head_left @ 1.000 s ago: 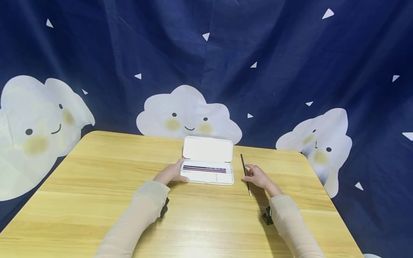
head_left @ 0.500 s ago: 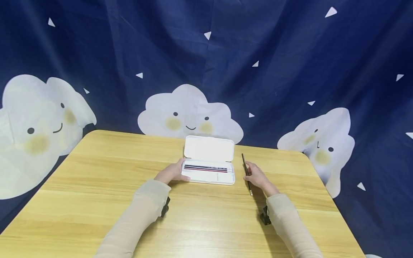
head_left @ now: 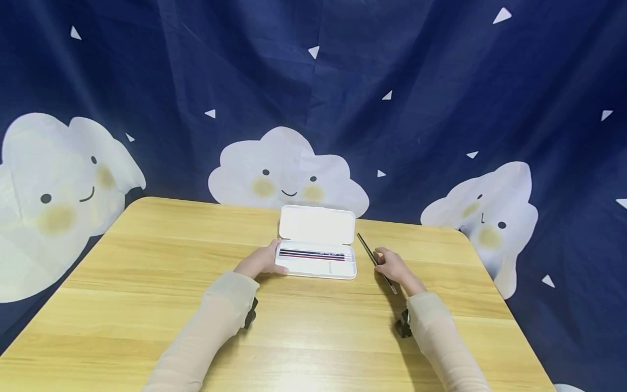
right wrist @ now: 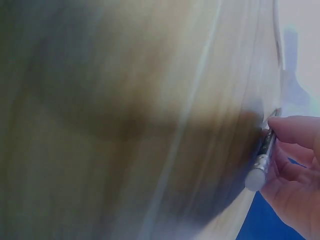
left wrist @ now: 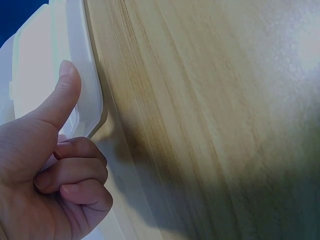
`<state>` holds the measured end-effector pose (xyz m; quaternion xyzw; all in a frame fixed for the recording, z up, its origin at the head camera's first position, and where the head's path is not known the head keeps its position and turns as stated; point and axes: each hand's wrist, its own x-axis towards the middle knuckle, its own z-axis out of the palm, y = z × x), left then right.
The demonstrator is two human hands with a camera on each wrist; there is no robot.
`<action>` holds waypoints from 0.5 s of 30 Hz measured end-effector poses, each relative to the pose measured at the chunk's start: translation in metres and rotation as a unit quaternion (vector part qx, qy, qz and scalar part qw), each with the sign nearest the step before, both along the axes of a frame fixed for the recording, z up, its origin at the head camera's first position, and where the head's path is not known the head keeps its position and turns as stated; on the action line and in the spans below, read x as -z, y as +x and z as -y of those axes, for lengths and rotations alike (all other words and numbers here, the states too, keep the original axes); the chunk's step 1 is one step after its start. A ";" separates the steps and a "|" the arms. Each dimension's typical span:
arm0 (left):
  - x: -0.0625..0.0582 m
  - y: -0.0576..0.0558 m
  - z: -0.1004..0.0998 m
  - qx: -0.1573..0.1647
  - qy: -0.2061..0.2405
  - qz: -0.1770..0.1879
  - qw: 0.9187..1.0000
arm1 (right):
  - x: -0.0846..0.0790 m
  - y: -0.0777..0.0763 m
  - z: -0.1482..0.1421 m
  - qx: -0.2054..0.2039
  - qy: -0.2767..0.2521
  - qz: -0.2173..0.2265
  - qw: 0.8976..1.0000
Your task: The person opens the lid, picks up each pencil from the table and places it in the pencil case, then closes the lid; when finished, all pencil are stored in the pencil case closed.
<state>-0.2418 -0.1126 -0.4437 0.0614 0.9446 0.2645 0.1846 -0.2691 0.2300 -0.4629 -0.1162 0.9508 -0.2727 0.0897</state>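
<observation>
A white pencil case (head_left: 313,268) lies with its lid raised, several dark and red pencils (head_left: 313,255) in its upper compartment. At its left end, my left hand (head_left: 264,258) grips it; in the left wrist view the thumb lies over the case's rim (left wrist: 82,45) and the other fingers are curled at the corner. To the right of the case, my right hand (head_left: 393,267) pinches a dark pencil (head_left: 366,247) slantwise, its far end pointing left toward the lid. The right wrist view shows the pencil's pale eraser (right wrist: 255,180) facing the camera, with thumb and fingers around the shaft.
The wooden table (head_left: 313,332) has rounded far corners. Behind it hangs a dark blue curtain (head_left: 274,71) printed with smiling clouds and white triangles. A black wrist camera (head_left: 404,325) sits under the right cuff, another (head_left: 250,314) under the left.
The pencil in my right hand has turned: its far end swung left toward the case, its eraser end right. My left hand has stayed at the case.
</observation>
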 end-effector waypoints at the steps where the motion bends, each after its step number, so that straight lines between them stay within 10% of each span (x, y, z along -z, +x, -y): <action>1: 0.000 0.000 0.000 0.000 0.000 0.000 1.000 | 0.000 0.000 -0.001 -0.003 -0.003 -0.002 1.000; 15: 0.001 -0.001 0.000 -0.007 0.004 0.004 1.000 | -0.013 -0.001 -0.002 0.006 -0.065 -0.058 0.996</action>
